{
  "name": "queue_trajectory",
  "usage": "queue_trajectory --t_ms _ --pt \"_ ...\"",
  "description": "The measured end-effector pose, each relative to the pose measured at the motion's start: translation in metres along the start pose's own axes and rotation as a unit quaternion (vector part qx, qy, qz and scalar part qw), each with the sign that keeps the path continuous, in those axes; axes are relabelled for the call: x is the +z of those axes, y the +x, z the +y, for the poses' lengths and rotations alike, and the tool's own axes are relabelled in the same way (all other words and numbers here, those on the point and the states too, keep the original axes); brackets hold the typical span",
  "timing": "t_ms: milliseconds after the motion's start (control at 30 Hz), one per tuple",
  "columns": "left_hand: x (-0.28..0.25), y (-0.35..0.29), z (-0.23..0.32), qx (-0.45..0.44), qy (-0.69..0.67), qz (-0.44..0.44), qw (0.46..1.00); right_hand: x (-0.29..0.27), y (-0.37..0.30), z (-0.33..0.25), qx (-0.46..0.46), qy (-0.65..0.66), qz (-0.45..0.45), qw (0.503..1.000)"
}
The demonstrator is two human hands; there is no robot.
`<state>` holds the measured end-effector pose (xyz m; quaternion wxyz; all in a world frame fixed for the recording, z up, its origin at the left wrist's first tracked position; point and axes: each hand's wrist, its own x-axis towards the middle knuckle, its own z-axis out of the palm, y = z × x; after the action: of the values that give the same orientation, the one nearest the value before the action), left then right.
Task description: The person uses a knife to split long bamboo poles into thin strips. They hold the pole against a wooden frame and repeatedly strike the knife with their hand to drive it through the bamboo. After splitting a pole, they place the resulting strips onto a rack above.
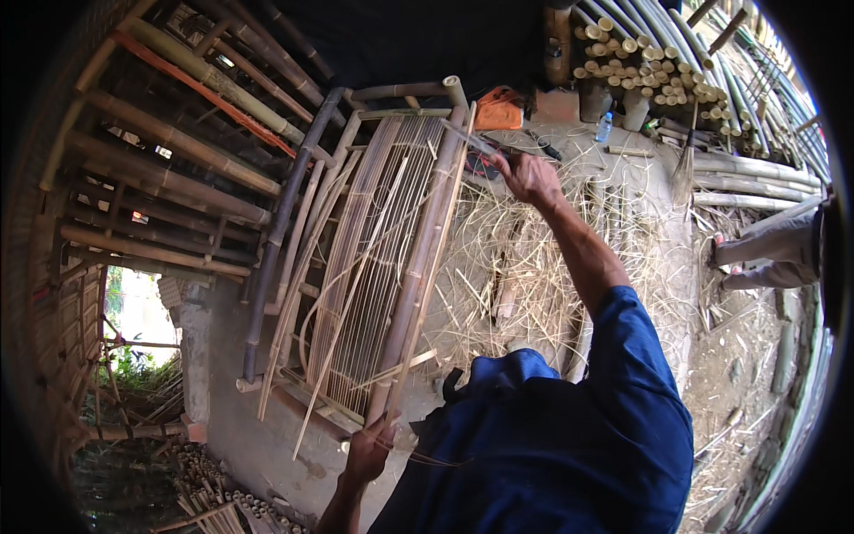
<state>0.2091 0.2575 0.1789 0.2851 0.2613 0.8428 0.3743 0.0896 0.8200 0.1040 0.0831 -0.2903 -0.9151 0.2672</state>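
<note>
My right hand is closed round the handle end of a long, grey-bladed knife. Its blade points up and left, over the far end of a bamboo frame. Low in the head view, my left hand grips the near end of a long pale bamboo strip, which runs beside the frame's thick right pole. Thin parallel slats fill the frame's middle. Loose split strips lie across them at a slant. Whether the blade touches the strip, I cannot tell.
Bamboo shavings litter the floor at right. Cut poles are stacked at the far right, with a water bottle, a broom and an orange bag nearby. A bamboo rack stands left. Another person's legs show at right.
</note>
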Motion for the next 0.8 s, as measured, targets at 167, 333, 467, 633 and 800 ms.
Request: queue_trajectory --t_ms 167,333,467,633,800 --pt "-0.028 -0.077 -0.001 -0.14 0.017 -0.027 0.99 -0.049 0.052 0.083 0.194 0.031 0.096 0.976" --pt "0.008 0.014 -0.011 -0.123 -0.14 -0.009 0.982 -0.015 0.005 0.049 0.105 0.394 0.103 0.907" --pt "0.037 0.116 -0.013 -0.108 -0.194 -0.028 0.975 0.075 -0.111 -0.028 0.163 0.509 -0.031 0.845" --pt "0.051 0.179 -0.007 -0.093 -0.227 -0.103 0.964 0.129 -0.213 -0.094 0.163 0.616 -0.189 0.747" --pt "0.03 0.13 -0.014 -0.251 -0.219 -0.047 0.942 0.152 -0.158 -0.07 0.079 0.523 -0.176 0.83"
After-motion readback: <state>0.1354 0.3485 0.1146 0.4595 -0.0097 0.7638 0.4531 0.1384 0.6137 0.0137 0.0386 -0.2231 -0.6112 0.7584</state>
